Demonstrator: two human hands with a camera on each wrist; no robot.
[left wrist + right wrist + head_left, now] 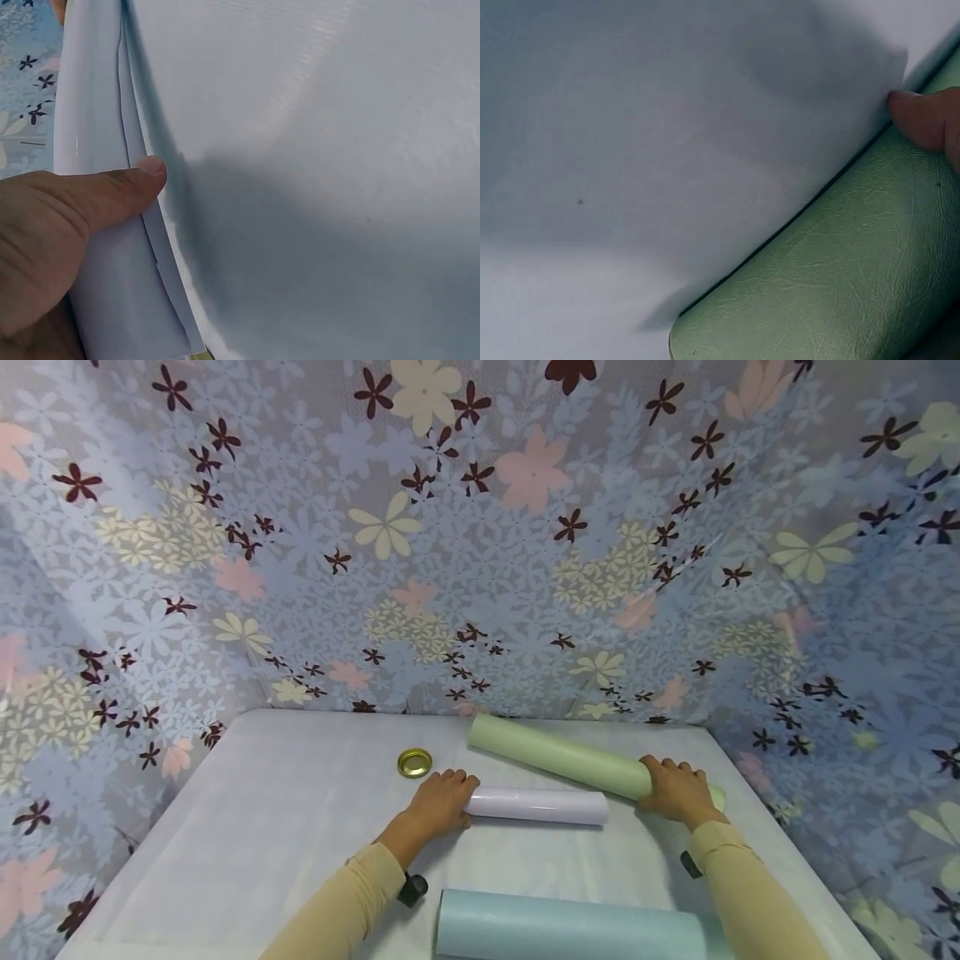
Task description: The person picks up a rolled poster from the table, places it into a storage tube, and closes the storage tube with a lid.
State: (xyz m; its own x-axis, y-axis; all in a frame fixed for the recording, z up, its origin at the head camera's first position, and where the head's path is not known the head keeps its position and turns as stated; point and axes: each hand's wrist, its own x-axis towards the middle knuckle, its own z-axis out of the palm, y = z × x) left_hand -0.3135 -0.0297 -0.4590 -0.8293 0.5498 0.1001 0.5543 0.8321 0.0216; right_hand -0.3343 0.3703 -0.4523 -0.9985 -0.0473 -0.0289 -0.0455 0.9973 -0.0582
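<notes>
Head: left hand (442, 800) grips white roll (542, 805).

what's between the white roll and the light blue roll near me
Only bare white table cover lies between the white paper roll and the light blue paper roll, as the head view shows.

Even, soft, fairly bright light; head view sharp in the middle, with wide-angle bending of the floral backdrop (525, 527) toward the frame edges. Faint sheen on the white roll (536, 804) and the tabletop (262, 827) left of it. Both wrist views soft and close: grey shadow on the tabletop beside the white roll, thin dark shadow under the green roll (832, 285).
</notes>
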